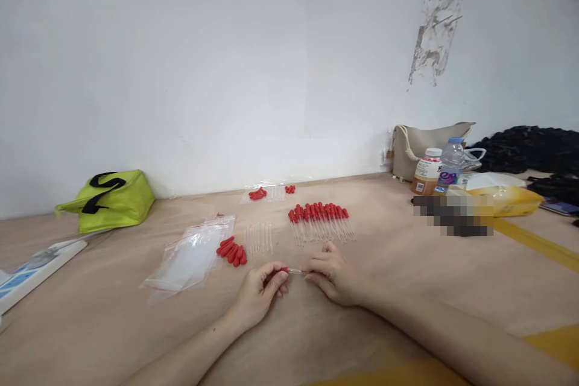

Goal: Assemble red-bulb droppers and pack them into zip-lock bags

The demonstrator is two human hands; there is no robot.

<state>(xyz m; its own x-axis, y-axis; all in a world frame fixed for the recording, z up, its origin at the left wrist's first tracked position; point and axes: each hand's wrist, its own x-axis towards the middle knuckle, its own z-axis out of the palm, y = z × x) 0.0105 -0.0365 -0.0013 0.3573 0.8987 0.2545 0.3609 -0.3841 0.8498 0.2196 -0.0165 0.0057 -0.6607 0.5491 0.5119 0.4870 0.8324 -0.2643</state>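
Note:
My left hand point(265, 291) pinches a red rubber bulb point(284, 269), mostly hidden by the fingers. From the bulb a clear glass dropper tube point(296, 271) runs to my right hand point(333, 275), whose fingers are closed on its other end. How deep the tube sits in the bulb I cannot tell. Left of the hands lies a small pile of loose red bulbs point(232, 251), beside a row of bare glass tubes point(259, 237). Beyond my right hand, several droppers point(321, 221) with red bulbs on their tubes lie side by side.
Clear zip bags point(192, 256) lie at left, near a green bag point(115, 200) and a power strip point(40, 271). More bulbs and tubes rest on a plastic bag point(271, 192) by the wall. Bottles point(427, 172), a grey bag point(407, 145) and a yellow pack point(511, 196) stand at right.

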